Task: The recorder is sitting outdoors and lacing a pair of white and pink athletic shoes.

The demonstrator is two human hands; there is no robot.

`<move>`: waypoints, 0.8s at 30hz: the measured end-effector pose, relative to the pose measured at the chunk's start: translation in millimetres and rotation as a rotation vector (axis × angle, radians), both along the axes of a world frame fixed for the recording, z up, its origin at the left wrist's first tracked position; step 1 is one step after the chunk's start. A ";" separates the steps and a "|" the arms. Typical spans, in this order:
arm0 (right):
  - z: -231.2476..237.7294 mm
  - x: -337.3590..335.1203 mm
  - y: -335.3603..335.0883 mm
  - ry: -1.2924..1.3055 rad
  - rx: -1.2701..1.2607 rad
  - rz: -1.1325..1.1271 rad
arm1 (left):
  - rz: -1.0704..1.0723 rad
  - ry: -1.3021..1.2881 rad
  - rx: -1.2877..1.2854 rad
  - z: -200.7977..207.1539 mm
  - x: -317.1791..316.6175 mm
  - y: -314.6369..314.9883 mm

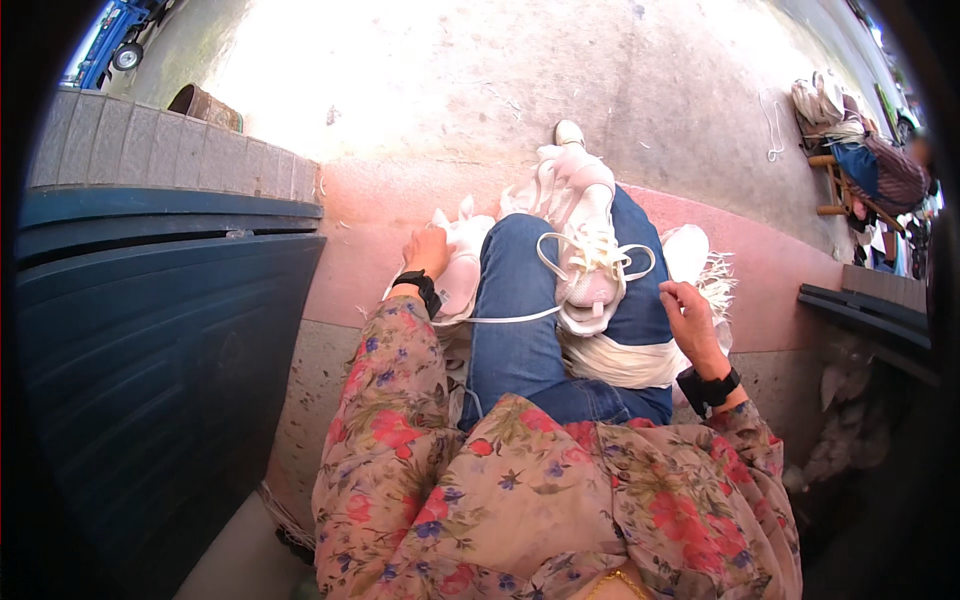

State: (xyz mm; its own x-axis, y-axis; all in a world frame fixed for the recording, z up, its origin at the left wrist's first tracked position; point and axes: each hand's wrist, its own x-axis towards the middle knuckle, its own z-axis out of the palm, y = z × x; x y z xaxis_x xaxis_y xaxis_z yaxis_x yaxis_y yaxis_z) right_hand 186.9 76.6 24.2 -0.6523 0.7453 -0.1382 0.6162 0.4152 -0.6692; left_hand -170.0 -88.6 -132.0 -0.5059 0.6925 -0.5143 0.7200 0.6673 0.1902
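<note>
A pink and white sneaker (pixel 590 275) rests on my thighs, cream laces through its eyelets and a lace loop (pixel 640 262) standing out to each side. My left hand (pixel 428 252) is closed beside my left knee, against another pink and white shoe (pixel 460 270); its fingertips are hidden. From that side a white lace (pixel 515 319) crosses my left thigh toward the sneaker. To the right of my right knee, my right hand (pixel 688 315) has thumb and fingers drawn together near the lace loop. Whatever they pinch is too small to make out.
More pale shoes (pixel 545 185) lie beyond my knees. A bundle of cream laces (pixel 625 360) wraps my right thigh; a white shoe (pixel 685 253) is beside the right knee. Dark blue panels (pixel 160 370) stand at left. Far right, a wooden chair (pixel 832 185) holds shoes and cloth.
</note>
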 end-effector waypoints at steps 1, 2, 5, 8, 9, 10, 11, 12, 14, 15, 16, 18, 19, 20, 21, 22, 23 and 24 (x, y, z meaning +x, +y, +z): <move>1.9 -1.3 0.0 0.001 0.010 0.000 | 0.004 0.002 0.002 2.3 -4.4 -3.9; 2.8 -3.4 -1.1 0.008 0.018 0.001 | 0.035 0.024 -0.009 6.0 -11.8 -11.5; 6.6 -14.8 -2.5 0.078 -0.062 -0.010 | 0.180 0.189 0.118 25.6 -51.1 -53.3; 9.3 -29.8 -2.0 0.049 -0.088 0.047 | 0.384 0.300 0.260 81.1 -68.3 -81.7; 14.3 -40.9 -3.9 0.081 -0.115 0.093 | 0.405 0.328 0.314 98.7 -67.9 -88.8; 15.6 -52.7 -7.2 0.096 -0.113 0.104 | 0.425 0.357 0.369 116.1 -66.2 -95.0; 18.5 -65.8 -12.2 0.151 -0.122 0.202 | 0.434 0.372 0.372 140.7 -58.9 -96.8; 21.2 -78.6 -18.6 0.202 -0.127 0.292 | 0.573 0.178 0.516 166.4 -45.5 -89.2; 45.4 -113.8 -42.3 0.348 -0.043 0.570 | 0.551 0.066 0.739 214.2 -14.6 -74.1; 57.5 -129.1 -59.5 0.358 -0.003 0.618 | 0.389 0.148 0.816 232.7 2.8 -64.1; 69.2 -143.3 -76.9 0.363 0.043 0.663 | 0.353 0.118 0.839 246.1 20.3 -54.3; 83.7 -164.6 -108.4 0.336 -0.054 0.612 | 0.311 -0.021 0.904 286.0 60.5 -34.1; 81.5 -169.3 -113.8 0.331 -0.040 0.602 | 0.180 0.045 0.936 293.2 77.4 -24.8; 74.8 -174.7 -115.8 0.291 -0.162 0.545 | 0.049 0.119 0.962 298.7 88.1 -19.9; 69.0 -176.3 -115.0 0.251 -0.284 0.486 | 0.039 0.118 0.973 300.4 88.1 -18.6; 65.3 -171.4 -109.3 0.252 -0.272 0.475 | 0.049 -0.042 0.917 300.9 83.9 -16.5; 62.0 -160.7 -101.3 0.355 -0.479 0.434 | 0.058 -0.201 0.853 300.4 80.3 -16.8; 61.5 -150.0 -91.8 0.463 -0.683 0.391 | 0.045 -0.202 0.860 291.9 71.4 -20.7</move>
